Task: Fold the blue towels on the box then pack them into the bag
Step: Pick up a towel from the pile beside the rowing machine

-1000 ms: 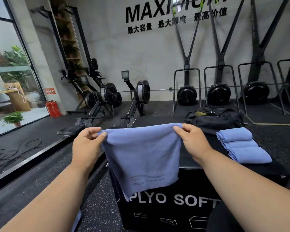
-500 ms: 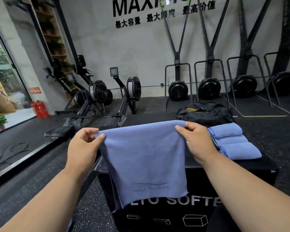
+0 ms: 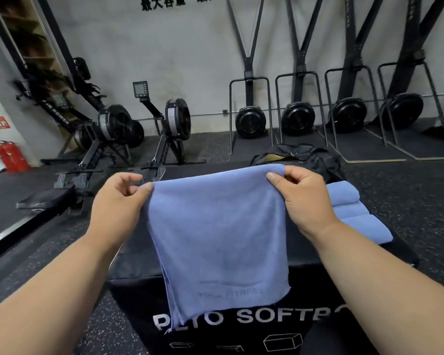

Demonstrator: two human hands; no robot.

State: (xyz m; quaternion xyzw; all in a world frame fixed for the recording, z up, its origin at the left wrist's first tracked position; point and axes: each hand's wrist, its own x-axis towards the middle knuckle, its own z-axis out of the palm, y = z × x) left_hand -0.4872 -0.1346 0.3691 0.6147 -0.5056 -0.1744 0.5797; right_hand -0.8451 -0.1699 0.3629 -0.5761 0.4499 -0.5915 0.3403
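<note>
Rowing machines (image 3: 149, 124) line the gym wall behind the black box (image 3: 241, 326). Your left hand (image 3: 118, 206) and right hand (image 3: 305, 201) pinch the top corners of a blue towel (image 3: 221, 242), hanging over the box front (three folded towels (image 3: 351, 213) lie beside the dark bag (image 3: 297, 157)).

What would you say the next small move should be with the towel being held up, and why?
Probably lower the towel flat onto the box for another fold. The left hand and right hand each pinch a top corner, and it hangs over the box's front, larger than the folded towels lying beside the bag.
</note>
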